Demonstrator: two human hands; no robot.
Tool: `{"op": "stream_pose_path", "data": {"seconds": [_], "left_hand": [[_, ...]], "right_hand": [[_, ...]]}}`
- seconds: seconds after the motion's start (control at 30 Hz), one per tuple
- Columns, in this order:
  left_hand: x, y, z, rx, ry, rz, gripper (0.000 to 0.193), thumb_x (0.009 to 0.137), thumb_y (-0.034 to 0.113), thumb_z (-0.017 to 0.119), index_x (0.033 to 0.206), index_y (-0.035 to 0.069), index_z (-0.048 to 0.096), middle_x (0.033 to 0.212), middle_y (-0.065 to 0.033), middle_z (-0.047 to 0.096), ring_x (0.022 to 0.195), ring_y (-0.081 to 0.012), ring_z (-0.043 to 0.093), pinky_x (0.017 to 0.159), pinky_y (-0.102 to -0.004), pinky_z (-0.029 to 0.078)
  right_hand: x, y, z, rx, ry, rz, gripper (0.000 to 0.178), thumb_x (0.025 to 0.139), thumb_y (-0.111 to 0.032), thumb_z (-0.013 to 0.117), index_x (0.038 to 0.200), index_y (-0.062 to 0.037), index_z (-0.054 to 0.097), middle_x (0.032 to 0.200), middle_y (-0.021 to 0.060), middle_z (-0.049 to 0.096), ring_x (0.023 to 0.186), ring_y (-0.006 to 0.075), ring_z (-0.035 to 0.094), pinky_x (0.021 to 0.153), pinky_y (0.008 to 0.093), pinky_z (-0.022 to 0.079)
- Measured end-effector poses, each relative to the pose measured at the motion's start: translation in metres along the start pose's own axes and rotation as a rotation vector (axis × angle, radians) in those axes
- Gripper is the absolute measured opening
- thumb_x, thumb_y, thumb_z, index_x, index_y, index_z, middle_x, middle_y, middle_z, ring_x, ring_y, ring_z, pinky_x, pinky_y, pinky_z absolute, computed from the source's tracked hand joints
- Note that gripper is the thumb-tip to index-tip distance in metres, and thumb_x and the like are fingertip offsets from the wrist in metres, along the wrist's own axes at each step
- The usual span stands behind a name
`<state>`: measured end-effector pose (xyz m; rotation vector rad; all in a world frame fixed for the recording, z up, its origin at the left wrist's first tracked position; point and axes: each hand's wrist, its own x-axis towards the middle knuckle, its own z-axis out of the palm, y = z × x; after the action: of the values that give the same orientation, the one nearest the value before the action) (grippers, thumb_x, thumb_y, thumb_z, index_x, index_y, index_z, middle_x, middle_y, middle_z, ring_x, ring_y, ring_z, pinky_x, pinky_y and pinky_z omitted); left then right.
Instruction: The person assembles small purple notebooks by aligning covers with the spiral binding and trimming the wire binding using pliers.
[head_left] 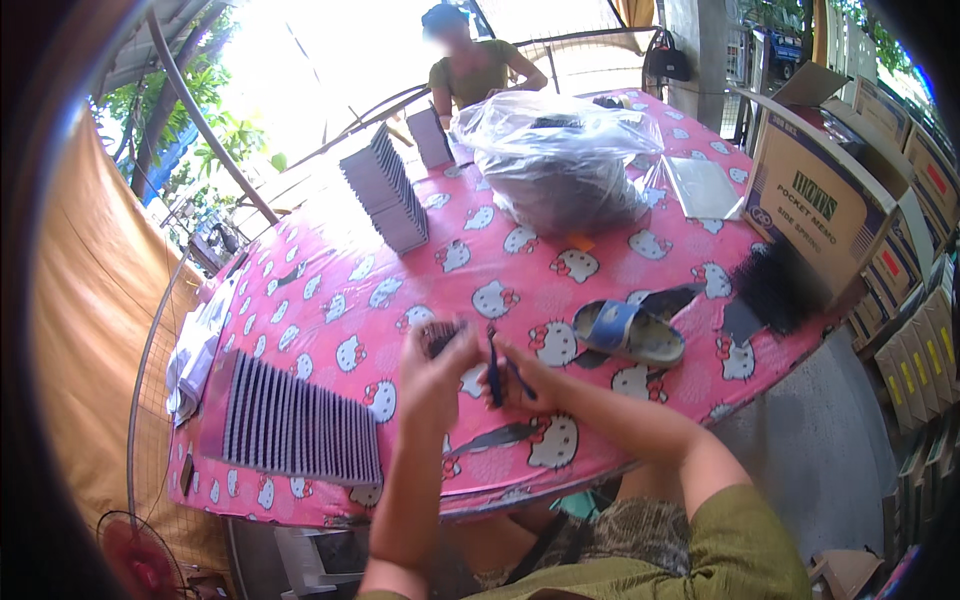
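My left hand (432, 372), a little blurred, is raised over the pink patterned tablecloth (390, 290) and closed around a small dark thing (441, 338) too smeared to name. Close beside it on the right, my right hand (530, 382) grips pliers (493, 372) with dark blue handles, their jaws pointing up toward the left hand. Below the hands lies a dark flat strip (495, 437). To the right, a blue and grey slide sandal (630, 332) rests on dark pieces. Left of my left forearm stands a long row of stacked grey pads (300, 420).
Another tall pad stack (385, 190) stands farther back, near a clear plastic bag (560, 165) of dark contents. A person (470, 65) sits across the table. At right are a black tangled pile (775, 290) and an open carton (815, 200). A red fan (138, 560) stands lower left.
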<state>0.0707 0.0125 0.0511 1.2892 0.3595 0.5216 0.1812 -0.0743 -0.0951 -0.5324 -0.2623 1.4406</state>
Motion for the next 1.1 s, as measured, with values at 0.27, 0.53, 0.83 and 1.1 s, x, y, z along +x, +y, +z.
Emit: {"op": "stream_pose_path", "data": {"seconds": [0.27,0.53,0.83,1.1], "left_hand": [[0.291,0.056,0.128,0.591,0.073,0.456,0.049,0.066,0.016,0.079,0.103,-0.004,0.054,0.087,-0.0143,0.064,0.074,-0.0189,0.064,0.066,-0.0297,0.053],[0.407,0.049,0.111,0.892,-0.064,0.198,0.057,0.077,0.044,0.074,0.113,0.000,0.063,0.101,-0.0114,0.063,0.089,-0.0151,0.060,0.074,-0.0313,0.048],[0.398,0.081,0.110,0.538,-0.131,0.048,0.049,0.068,-0.006,0.062,0.116,0.000,0.058,0.099,-0.0132,0.062,0.076,-0.0210,0.061,0.059,-0.0321,0.048],[0.293,0.207,0.109,1.311,-0.389,0.171,0.089,0.069,0.036,0.077,0.141,0.005,0.036,0.135,-0.0195,0.046,0.122,-0.0315,0.046,0.100,-0.0367,0.037]], "right_hand": [[0.009,0.010,0.014,-0.121,0.036,0.064,0.064,0.090,-0.061,0.043,0.092,0.0012,0.058,0.080,0.0112,0.061,0.074,0.0231,0.062,0.074,0.0362,0.052],[0.009,0.005,0.013,-0.037,0.041,0.128,0.063,0.090,-0.061,0.045,0.094,0.0012,0.057,0.081,0.0107,0.060,0.075,0.0220,0.061,0.075,0.0348,0.053],[0.008,-0.005,0.007,0.030,0.114,0.159,0.067,0.091,-0.062,0.041,0.097,0.0028,0.057,0.083,0.0117,0.060,0.077,0.0229,0.061,0.078,0.0362,0.052],[0.009,-0.002,0.004,0.020,0.044,0.140,0.071,0.089,-0.064,0.040,0.095,0.0038,0.061,0.084,0.0145,0.064,0.076,0.0259,0.064,0.077,0.0380,0.052]]}}
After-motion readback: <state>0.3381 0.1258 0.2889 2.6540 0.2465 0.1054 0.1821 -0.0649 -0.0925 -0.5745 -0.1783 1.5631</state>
